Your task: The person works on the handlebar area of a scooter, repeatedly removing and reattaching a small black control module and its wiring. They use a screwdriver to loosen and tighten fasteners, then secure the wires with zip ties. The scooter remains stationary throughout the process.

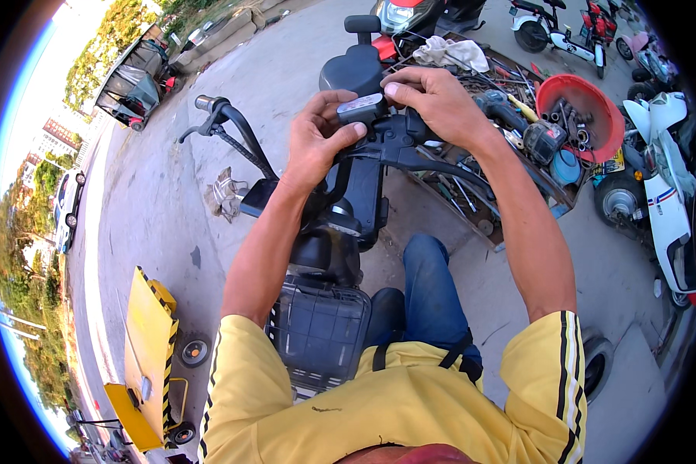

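Observation:
A small grey box-shaped unit with a pale top, perhaps a display, sits at the middle of an electric scooter's black handlebar. My left hand grips the unit's left end, thumb below and forefinger above. Beside its right end, my right hand is closed, thumb pressed to the bent fingers; whatever it pinches is too small or hidden. The handlebar's left grip and brake lever stick out at the left. The black scooter seat lies beyond my hands, and a black basket is close to my body.
To the right, a metal tray of tools holds wrenches, and a red bowl contains sockets and metal parts. A white scooter stands at the far right. A yellow cart is at the left; a tyre lies at the lower right.

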`<act>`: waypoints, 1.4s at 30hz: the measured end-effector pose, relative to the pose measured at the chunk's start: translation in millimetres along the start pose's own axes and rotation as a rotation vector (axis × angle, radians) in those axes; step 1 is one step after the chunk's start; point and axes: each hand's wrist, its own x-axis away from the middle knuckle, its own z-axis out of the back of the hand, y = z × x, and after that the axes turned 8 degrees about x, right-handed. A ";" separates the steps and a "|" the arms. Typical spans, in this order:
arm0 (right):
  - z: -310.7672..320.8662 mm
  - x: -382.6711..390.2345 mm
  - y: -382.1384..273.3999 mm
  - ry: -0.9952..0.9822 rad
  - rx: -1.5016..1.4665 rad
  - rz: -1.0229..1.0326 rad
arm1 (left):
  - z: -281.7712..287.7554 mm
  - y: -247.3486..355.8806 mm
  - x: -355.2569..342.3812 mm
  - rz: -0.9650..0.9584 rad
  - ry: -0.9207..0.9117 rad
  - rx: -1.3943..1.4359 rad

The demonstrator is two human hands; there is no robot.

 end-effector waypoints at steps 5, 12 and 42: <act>-0.8 1.0 -3.1 -0.022 -0.030 -0.004 | 2.8 -6.5 5.4 -0.269 -0.025 -0.259; -0.8 0.4 -0.5 -0.045 -0.034 0.001 | 2.0 -13.4 9.6 -0.503 0.059 -0.171; -25.0 4.0 -32.4 0.151 0.092 0.478 | 24.1 -8.7 -12.0 0.240 0.003 0.755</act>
